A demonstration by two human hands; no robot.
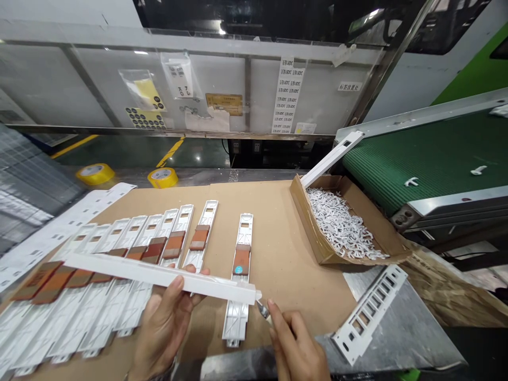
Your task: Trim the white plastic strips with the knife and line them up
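Carton [314, 233] on tabletop [420, 336], far right corner; tape rolls [163, 181], far edge; strips [115, 301], left edge. Your left hand [166, 317] grips white bar [156, 274] over strips, long axis crosswise, right end lower in view; your right hand [296, 341] pinches metal tool [262, 309] there.

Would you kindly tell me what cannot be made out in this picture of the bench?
- Head view: most of the handle of the small tool, covered by the right hand.
- Head view: parts of several brown pads, behind the held white strip.
- Head view: print on the blue sticker, too small.
- Head view: floor of the cardboard box, under white clips.
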